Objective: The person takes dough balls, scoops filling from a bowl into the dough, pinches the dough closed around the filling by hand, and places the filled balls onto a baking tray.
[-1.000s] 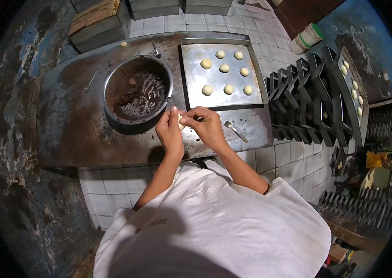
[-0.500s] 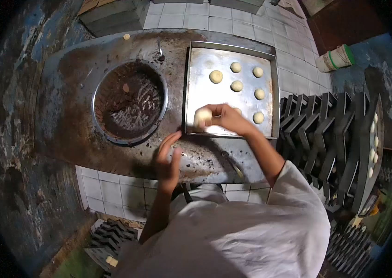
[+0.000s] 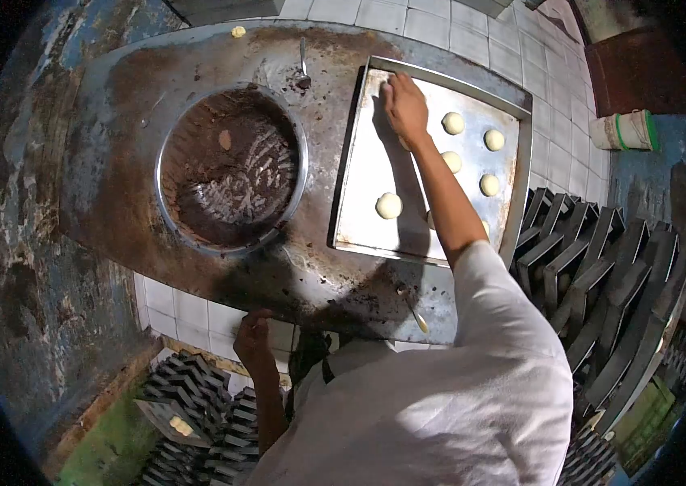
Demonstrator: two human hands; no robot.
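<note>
Right hand (image 3: 405, 105) is now stretched across the square shiny metal baking tray (image 3: 513, 206), fingers flat and together at the tray's far left corner, over a spot where any dough under the palm is hidden; cannot tell if it clamps anything. 0.5 s ago that hand carried a dough ball over the near edge of the tray; now a pale round dough ball (image 3: 388, 205) sits alone on the near left part of the tray, apart from the hand, so that piece looks placed and released. 4 more pale dough balls (image 3: 453, 123) lie to the right of the forearm, others partly hidden under the arm. Left hand (image 3: 254, 338) has dropped off the work surface to the near edge of the rusty metal tabletop (image 3: 116, 219), fingers curled, holding nothing visible. Round metal bowl with dark brown filling (image 3: 229, 166) sits left of the tray, untouched. Small metal spoon (image 3: 412, 308) lies near the table's front edge, another spoon (image 3: 302, 69) beyond the bowl.
</note>
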